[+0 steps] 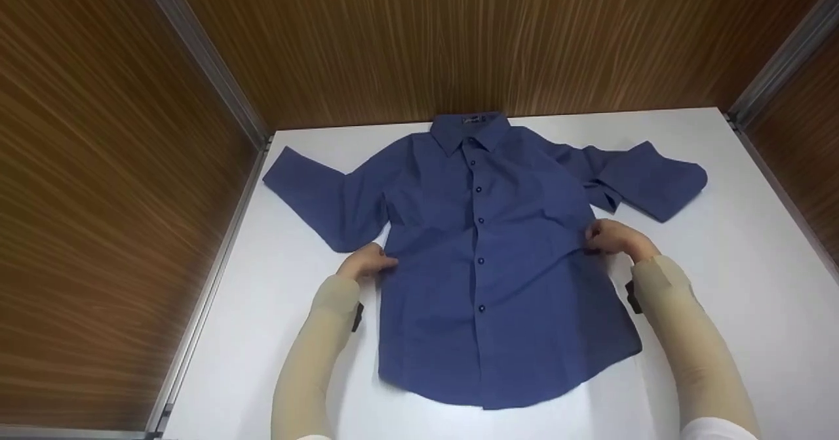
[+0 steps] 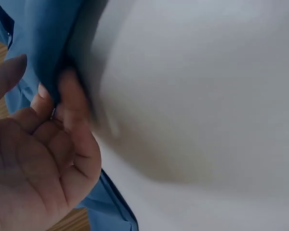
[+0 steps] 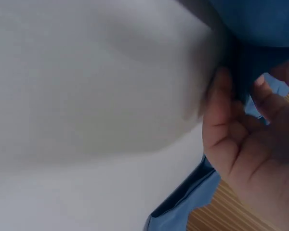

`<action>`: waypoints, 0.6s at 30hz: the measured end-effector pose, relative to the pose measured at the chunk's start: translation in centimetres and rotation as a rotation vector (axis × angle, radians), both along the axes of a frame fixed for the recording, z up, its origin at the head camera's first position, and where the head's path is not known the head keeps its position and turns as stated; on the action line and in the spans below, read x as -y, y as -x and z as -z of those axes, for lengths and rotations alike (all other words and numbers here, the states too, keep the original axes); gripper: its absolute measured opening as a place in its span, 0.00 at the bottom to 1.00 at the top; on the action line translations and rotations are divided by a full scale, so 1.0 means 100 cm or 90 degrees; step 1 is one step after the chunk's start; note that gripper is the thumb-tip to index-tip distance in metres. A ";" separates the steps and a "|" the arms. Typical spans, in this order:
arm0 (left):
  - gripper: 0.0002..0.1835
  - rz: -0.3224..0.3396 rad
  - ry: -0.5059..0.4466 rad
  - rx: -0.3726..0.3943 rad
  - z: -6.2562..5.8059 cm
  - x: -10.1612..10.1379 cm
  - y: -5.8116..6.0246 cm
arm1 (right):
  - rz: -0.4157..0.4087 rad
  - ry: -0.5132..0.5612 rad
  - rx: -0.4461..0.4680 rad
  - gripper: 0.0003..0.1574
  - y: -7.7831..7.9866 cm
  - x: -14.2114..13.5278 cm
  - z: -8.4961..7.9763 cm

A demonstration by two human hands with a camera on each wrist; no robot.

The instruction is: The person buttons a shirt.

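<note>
A dark blue long-sleeved button-up shirt (image 1: 432, 309) lies front up, its collar at the far side and its hem towards me. At the shirt's left side edge is my left hand (image 1: 368, 261); in the left wrist view its fingers (image 2: 77, 110) curl in under the cloth edge, with the thumb on the other side. My right hand (image 1: 615, 238) grips the opposite side edge, and creases run from it across the front. In the right wrist view some right fingertips (image 3: 222, 79) are tucked beneath the cloth, and the thumb is partly hidden.
The shirt lies on a white table (image 1: 262, 335). Its left sleeve (image 1: 305, 191) is bent outward, and the right sleeve (image 1: 655, 181) is folded and creased. Brown wood-grain panels (image 1: 367, 40) with metal edge strips (image 1: 203, 53) stand at the back and both sides.
</note>
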State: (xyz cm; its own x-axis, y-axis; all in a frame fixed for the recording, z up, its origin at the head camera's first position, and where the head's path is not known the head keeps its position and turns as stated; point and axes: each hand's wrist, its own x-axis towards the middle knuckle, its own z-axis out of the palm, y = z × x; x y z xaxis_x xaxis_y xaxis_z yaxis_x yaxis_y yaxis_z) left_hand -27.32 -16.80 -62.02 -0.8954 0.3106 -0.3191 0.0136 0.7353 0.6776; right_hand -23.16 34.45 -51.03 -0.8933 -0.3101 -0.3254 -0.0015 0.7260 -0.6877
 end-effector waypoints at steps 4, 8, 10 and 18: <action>0.15 -0.005 -0.073 -0.052 0.007 -0.005 0.015 | 0.031 0.032 -0.059 0.25 0.005 0.007 -0.007; 0.25 -0.044 -0.095 -0.041 0.023 -0.004 0.032 | 0.005 -0.023 -0.119 0.33 0.013 0.011 -0.004; 0.23 -0.076 -0.062 -0.028 0.026 -0.005 0.035 | -0.018 -0.097 -0.147 0.31 0.014 0.011 -0.002; 0.21 -0.098 -0.015 -0.047 0.099 0.013 0.079 | -0.018 -0.215 -0.133 0.18 0.010 0.004 -0.005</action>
State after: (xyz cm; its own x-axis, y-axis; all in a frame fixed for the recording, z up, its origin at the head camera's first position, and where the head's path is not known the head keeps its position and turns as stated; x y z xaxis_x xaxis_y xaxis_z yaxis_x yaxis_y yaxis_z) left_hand -35.25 -18.06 -71.95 -0.9540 0.1742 -0.2442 -0.0475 0.7160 0.6965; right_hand -24.19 34.04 -50.49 -0.9437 -0.2420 -0.2254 -0.1391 0.9089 -0.3931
